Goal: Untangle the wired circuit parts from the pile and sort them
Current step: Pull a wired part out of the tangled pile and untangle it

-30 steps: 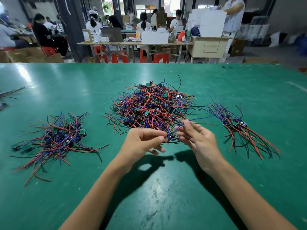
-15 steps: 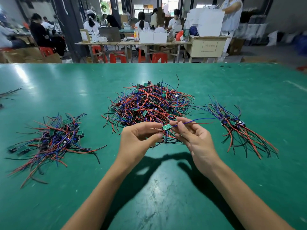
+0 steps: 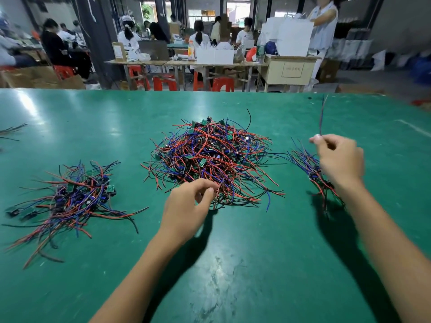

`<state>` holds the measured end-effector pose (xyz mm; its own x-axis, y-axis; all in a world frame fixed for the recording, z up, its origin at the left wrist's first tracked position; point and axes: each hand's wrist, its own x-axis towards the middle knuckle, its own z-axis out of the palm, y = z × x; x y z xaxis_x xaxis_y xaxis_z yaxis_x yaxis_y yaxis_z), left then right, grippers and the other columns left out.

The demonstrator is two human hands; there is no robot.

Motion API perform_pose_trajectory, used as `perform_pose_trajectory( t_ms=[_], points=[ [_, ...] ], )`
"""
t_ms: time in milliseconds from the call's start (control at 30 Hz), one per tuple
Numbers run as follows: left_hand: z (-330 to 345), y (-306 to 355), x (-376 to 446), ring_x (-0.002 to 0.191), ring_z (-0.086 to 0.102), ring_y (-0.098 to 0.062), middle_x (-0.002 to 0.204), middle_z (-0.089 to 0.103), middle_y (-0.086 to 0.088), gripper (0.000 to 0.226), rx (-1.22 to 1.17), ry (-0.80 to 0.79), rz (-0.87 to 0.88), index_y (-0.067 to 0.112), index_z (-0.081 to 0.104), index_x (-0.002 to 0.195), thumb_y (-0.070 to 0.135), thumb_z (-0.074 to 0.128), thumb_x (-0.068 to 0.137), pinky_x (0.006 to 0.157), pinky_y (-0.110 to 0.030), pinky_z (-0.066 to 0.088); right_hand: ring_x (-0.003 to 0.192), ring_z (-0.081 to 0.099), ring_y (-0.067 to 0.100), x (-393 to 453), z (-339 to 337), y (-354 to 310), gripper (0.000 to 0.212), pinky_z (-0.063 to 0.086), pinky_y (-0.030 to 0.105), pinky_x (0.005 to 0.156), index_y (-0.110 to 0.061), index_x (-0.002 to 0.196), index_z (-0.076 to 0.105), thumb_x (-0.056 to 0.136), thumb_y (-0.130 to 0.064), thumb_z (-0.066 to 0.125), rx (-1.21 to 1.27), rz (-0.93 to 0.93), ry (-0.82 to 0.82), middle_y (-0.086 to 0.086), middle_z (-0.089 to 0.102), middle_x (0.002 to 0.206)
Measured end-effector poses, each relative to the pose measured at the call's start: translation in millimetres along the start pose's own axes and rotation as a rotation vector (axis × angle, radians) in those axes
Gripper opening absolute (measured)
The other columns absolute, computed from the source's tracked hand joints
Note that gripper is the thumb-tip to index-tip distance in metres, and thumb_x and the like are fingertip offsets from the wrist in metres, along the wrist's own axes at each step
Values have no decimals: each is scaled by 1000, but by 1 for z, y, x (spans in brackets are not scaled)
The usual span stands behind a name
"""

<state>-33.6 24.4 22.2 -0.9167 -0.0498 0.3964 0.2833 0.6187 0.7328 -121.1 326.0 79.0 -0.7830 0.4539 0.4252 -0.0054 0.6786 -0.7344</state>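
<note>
A big tangled pile [image 3: 211, 159] of red, blue and black wires with small green circuit boards lies mid-table. My left hand [image 3: 186, 208] hovers at the pile's near edge, thumb and forefinger tips together right over the wires; whether they pinch one is unclear. My right hand [image 3: 338, 159] is raised at the right and pinches a thin wired part [image 3: 322, 115] whose wires stick up above the fingers. It sits over the small sorted bundle [image 3: 303, 159], partly hiding it. A second sorted heap [image 3: 74, 197] lies at the left.
The green table mat [image 3: 233, 264] stretches bare toward me. A few stray wires [image 3: 11, 130] lie at the far left edge. Beyond the table's far edge, people work at benches with red stools [image 3: 163, 81].
My right hand has pulled the wired part out of the pile and swung it right and up, over the right bundle. My left hand let the part go and stayed at the pile's edge.
</note>
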Motion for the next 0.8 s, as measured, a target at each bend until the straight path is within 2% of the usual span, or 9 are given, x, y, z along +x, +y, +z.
perform_pose_trajectory(
  t_ms=[67,167,233,333,400,467,500,667,800],
  points=[
    [0,-2,-1,91,56,-13,94,70,12,14,164,-2,85,28,75,101,20,65,95,83,-35,48,104,62,41,26,6,20,40,48,42,84,-15,119,72,101,-42,49,-323,-9,-56,21,70,109],
    [2,-7,-4,102,48,-12,103,61,10,15,244,-47,128,26,74,105,22,69,92,87,-34,46,136,38,38,20,25,43,58,34,41,108,-7,140,54,105,-50,34,-757,37,-380,25,48,144],
    [3,-8,-6,108,49,-9,107,57,10,17,225,-105,97,27,71,108,23,68,92,91,-33,47,142,30,35,8,34,45,66,25,40,111,-3,146,43,104,-53,35,-865,27,-329,24,37,153],
    [3,-10,-4,108,53,-9,108,56,11,17,193,-113,66,29,70,109,23,66,93,91,-34,48,123,47,36,-10,39,24,39,34,44,99,-14,130,59,98,-36,57,-586,-300,-30,18,55,135],
    [3,-10,-4,109,53,-10,107,57,11,18,213,-101,69,30,70,109,24,66,93,90,-33,47,111,56,28,-33,41,8,20,44,41,94,-27,114,69,95,-25,63,-285,-460,-284,4,65,116],
    [3,-11,-5,109,51,-9,107,57,12,18,218,-97,71,31,70,109,25,66,92,90,-32,46,114,53,18,-65,48,4,16,44,36,95,-33,110,73,96,-31,66,-267,-536,-576,-6,63,117],
    [3,-11,-6,109,51,-9,106,57,11,18,217,-100,72,31,70,109,25,66,92,89,-32,46,116,52,16,-77,50,5,17,43,35,96,-32,111,73,96,-34,65,-267,-550,-621,-8,62,119],
    [5,-12,-6,110,49,-12,108,56,8,17,226,-54,103,27,71,107,24,68,91,92,-33,44,112,48,13,-83,42,15,17,40,35,94,-28,91,73,90,-45,71,-246,-575,-564,-11,61,115],
    [8,-8,-8,109,48,-14,112,56,5,20,215,-38,225,26,74,107,25,74,88,96,-32,42,104,50,20,-87,40,17,9,39,37,88,-18,87,68,89,-11,72,-182,-629,-550,-7,62,105]
  ],
)
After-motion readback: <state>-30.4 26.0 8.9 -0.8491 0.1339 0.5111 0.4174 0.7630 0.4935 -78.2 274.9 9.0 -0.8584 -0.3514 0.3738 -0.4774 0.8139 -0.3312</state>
